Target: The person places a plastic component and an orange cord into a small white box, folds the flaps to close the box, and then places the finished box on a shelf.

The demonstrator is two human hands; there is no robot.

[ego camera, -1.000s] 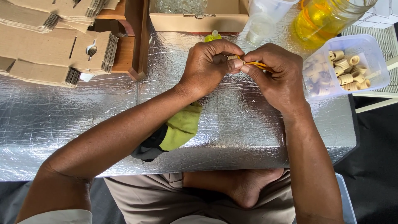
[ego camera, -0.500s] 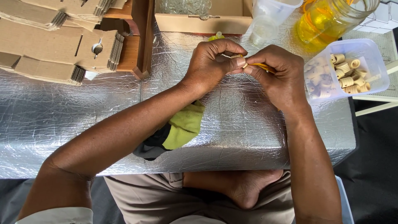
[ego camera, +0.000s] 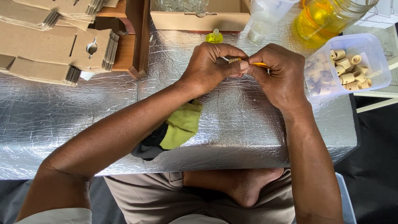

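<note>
My left hand [ego camera: 211,65] and my right hand [ego camera: 278,74] meet fingertip to fingertip over the silver foil-covered table [ego camera: 83,112]. Between them they pinch a small beige ribbed cap [ego camera: 234,60], and a thin orange-yellow stick [ego camera: 261,64] pokes out of my right fingers. Most of both pieces is hidden by my fingers. Just behind my left hand stands a small yellow bottle [ego camera: 214,37]. A clear plastic tub [ego camera: 347,66] with several beige ribbed caps sits right of my right hand.
Folded cardboard boxes [ego camera: 54,45] are stacked at the back left beside a wooden stand [ego camera: 134,39]. An open carton [ego camera: 199,16], a clear cup [ego camera: 265,18] and a jar of yellow liquid [ego camera: 327,18] line the back. A green-and-black cloth [ego camera: 176,130] lies under my left forearm.
My hands stay joined on the small cap and stick; the fingers have shifted only slightly. The view has drifted a little.
</note>
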